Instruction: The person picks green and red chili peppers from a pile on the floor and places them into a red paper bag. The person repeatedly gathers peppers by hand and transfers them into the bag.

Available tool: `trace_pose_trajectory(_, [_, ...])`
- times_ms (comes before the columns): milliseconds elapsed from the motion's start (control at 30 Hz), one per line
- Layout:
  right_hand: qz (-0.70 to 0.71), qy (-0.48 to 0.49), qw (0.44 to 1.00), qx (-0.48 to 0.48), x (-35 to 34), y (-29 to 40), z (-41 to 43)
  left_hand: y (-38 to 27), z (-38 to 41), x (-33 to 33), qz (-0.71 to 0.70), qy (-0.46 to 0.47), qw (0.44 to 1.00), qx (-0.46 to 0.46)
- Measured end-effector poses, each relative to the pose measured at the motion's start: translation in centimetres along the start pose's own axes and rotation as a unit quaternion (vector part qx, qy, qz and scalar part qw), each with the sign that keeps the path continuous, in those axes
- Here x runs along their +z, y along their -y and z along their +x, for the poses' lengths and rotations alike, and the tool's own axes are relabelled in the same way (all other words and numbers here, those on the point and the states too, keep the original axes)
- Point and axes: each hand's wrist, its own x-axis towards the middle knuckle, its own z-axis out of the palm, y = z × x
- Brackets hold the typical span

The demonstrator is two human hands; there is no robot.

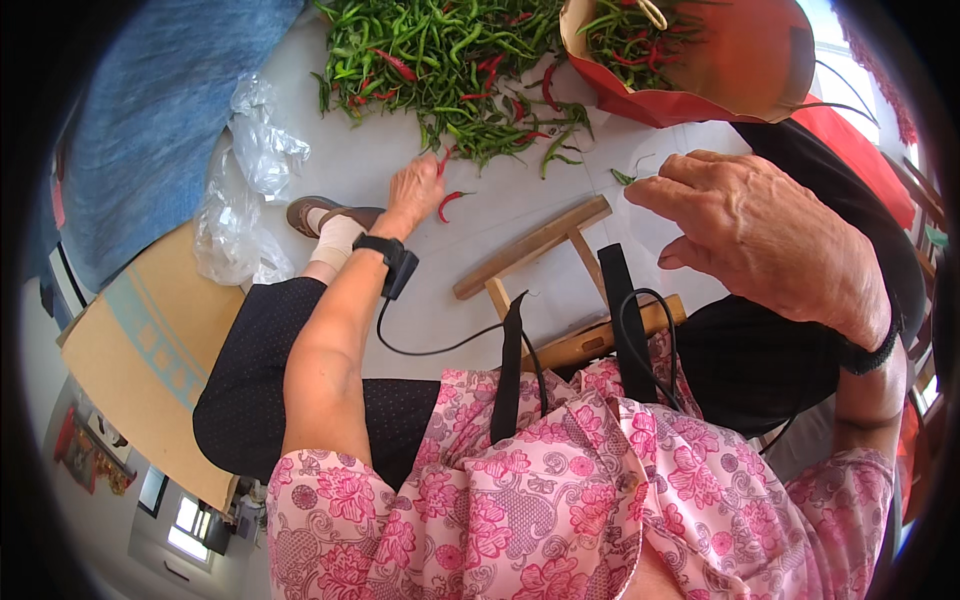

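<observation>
My left hand point(416, 189) is low over the floor at the near edge of a heap of green and red chili peppers point(450, 52). Its fingers are closed around a red chili pepper point(444, 159), partly hidden by them. Beside this hand another curved red chili pepper point(452, 204) lies on the floor. My right hand point(757, 232) is raised closer to the camera, thumb and fingers apart, with nothing seen in it. Just past its fingertips shows a small green chili piece point(622, 177) with a thin stem.
An open red paper bag point(697, 105) at the upper right holds more chilies. A low wooden stool point(536, 247) lies between my legs. Clear plastic bags point(244, 187), a cardboard sheet point(150, 330) and blue fabric point(165, 135) are on the left. A black cable point(442, 352) runs from my left wrist.
</observation>
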Motion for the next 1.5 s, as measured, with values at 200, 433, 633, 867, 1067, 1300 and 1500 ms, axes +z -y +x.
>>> trace_pose_trajectory(200, [0.0, 0.022, 1.0, -0.002, -0.3, -0.1, 0.2, 0.1, -3.8, 5.9, 0.031, 0.021, 0.999, -0.009])
trace_pose_trajectory(433, [-0.006, 0.051, 0.999, 0.012, -0.5, -0.1, 0.4, -0.9, -2.4, 5.2, 0.025, 0.027, 0.998, 0.056])
trace_pose_trajectory(633, [-0.028, 0.028, 0.999, 0.009, -1.2, -0.5, 0.0, -7.2, 1.6, 1.9, -0.052, -0.1, 0.985, 0.129])
trace_pose_trajectory(867, [-0.019, -0.051, 0.998, 0.026, -2.1, -0.9, -0.9, -11.5, 6.2, 4.0, 0.066, -0.101, 0.975, 0.189])
trace_pose_trajectory(1067, [0.016, -0.081, 0.997, 0.003, -2.9, -1.3, -1.1, -12.4, 7.4, 5.6, 0.111, -0.101, 0.975, 0.165])
trace_pose_trajectory(1300, [0.013, -0.064, 0.998, 0.01, -3.2, -1.5, -1.2, -12.7, 7.4, 4.3, 0.018, -0.076, 0.995, 0.062])
trace_pose_trajectory(1500, [0.018, -0.055, 0.998, 0.014, -3.5, -1.5, -1.1, -12.0, 8.9, 1.8, -0.133, -0.118, 0.984, -0.012])
